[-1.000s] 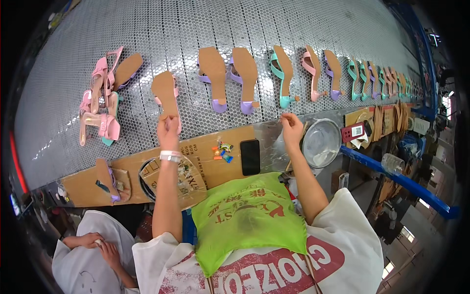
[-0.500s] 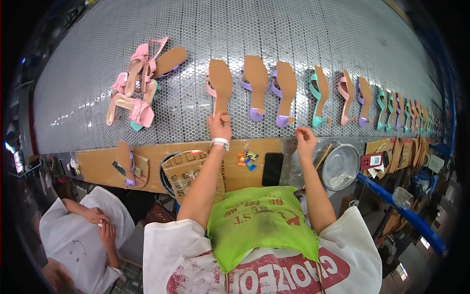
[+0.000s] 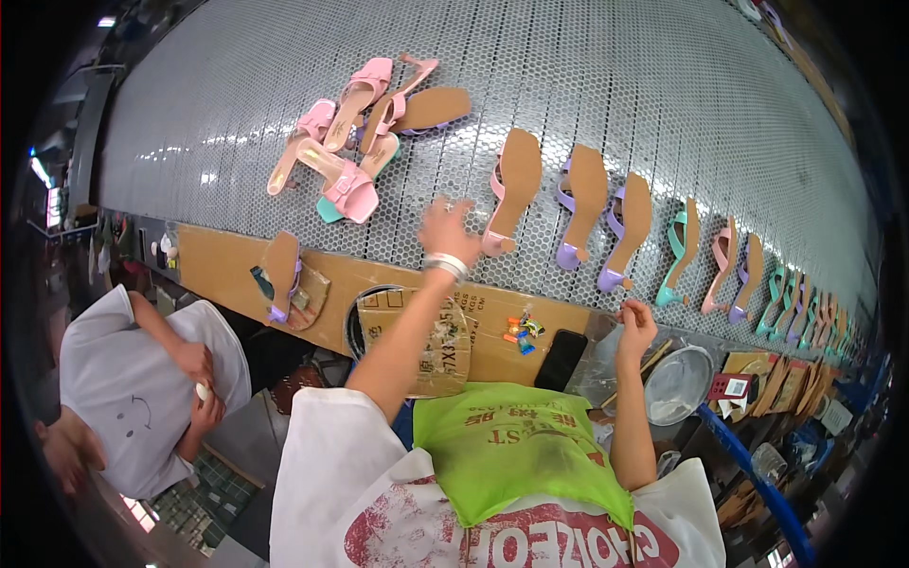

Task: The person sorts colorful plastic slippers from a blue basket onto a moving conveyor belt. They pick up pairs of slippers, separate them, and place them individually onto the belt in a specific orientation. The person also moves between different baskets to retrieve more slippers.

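I see the left hand point(image 3: 450, 232) splayed, empty, a pink heeled mule point(image 3: 520, 173) right of its fingers, the right hand point(image 3: 638, 327) curled closed.

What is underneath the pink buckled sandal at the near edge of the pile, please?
Part of a teal sandal shows beside the toe of the pink buckled sandal; anything directly beneath is covered.

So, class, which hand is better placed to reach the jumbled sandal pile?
Probably the left hand: it is open and nearer the sandal pile. The right hand is farther off, near a purple-strapped sandal.
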### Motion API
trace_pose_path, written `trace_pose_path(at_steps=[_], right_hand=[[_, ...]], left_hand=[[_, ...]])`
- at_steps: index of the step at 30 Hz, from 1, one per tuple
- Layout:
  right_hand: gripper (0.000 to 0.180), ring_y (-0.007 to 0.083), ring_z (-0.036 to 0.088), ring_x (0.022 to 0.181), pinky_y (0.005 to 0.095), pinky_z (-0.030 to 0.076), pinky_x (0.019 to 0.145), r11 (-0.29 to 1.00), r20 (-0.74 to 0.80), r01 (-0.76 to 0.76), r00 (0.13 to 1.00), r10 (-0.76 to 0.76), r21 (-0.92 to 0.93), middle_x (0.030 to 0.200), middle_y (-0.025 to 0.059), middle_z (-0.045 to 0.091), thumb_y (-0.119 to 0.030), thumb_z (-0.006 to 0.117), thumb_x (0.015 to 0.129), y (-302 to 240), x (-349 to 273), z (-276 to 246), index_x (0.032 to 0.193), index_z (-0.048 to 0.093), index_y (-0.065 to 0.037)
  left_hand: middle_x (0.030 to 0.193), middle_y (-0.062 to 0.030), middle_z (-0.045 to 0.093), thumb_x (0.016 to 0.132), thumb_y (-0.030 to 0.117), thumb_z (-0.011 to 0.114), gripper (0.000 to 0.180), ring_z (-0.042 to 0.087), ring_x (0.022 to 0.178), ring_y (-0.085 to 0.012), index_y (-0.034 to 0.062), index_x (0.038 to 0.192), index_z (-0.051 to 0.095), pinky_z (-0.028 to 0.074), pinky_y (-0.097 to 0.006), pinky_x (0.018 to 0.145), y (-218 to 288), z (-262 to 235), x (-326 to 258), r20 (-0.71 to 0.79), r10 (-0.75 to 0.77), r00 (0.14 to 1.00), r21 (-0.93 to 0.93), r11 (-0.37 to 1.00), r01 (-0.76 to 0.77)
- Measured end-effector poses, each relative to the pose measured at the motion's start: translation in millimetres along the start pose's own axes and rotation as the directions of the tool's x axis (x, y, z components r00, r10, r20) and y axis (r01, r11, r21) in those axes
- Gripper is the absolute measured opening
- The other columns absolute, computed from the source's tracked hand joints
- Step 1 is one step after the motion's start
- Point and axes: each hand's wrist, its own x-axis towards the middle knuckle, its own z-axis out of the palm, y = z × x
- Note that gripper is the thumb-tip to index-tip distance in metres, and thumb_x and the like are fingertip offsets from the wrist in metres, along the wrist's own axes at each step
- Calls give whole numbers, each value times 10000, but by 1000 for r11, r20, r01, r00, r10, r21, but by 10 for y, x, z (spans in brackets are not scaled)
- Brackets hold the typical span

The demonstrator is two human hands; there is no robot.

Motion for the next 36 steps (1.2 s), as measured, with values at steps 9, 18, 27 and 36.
trace_pose_path(at_steps=[9, 18, 27, 36], right_hand=[[70, 105, 558, 652, 226, 441, 600, 997, 81, 39, 996, -34, -66, 800, 53, 600, 23, 516, 820, -195, -168, 239, 859, 572, 11], [82, 128, 575, 690, 240, 457, 639, 957, 202, 253, 954, -222, -143, 811, 68, 606, 38, 527, 791, -675, -515, 646, 837, 590, 16], [338, 227, 570, 924, 309, 454, 765, 888, 654, 460, 666, -358, 17, 1052, 135, 566, 13, 583, 729, -1432, -741, 2134, 1063, 556, -23], [600, 341, 502, 1029, 371, 438, 812, 737, 911, 658, 385, -151, -156, 1108, 183, 519, -61, 641, 676, -1284, -878, 2764, 1240, 435, -76]], left_hand=[[1397, -69, 277, 623, 186, 717, 630, 330, 1237, -353, 137, 1195, 457, 318, -604, 908, -1191, -731, 1007, -89, -255, 963, 510, 818, 264], [1336, -69, 353, 700, 125, 635, 277, 461, 1107, -329, 179, 972, 629, 413, -483, 843, -1799, -976, 953, -114, -107, 988, 348, 927, 141], [993, -154, 602, 654, -26, 547, 346, 601, 867, -285, 27, 995, 566, 459, -318, 765, -1208, -2348, -6, 158, 131, 979, -396, 917, -59], [966, -166, 622, 692, 114, 593, 386, 599, 922, -325, 39, 1069, 553, 469, -361, 791, -534, -2297, 194, 531, 725, 439, -584, 689, -430]])
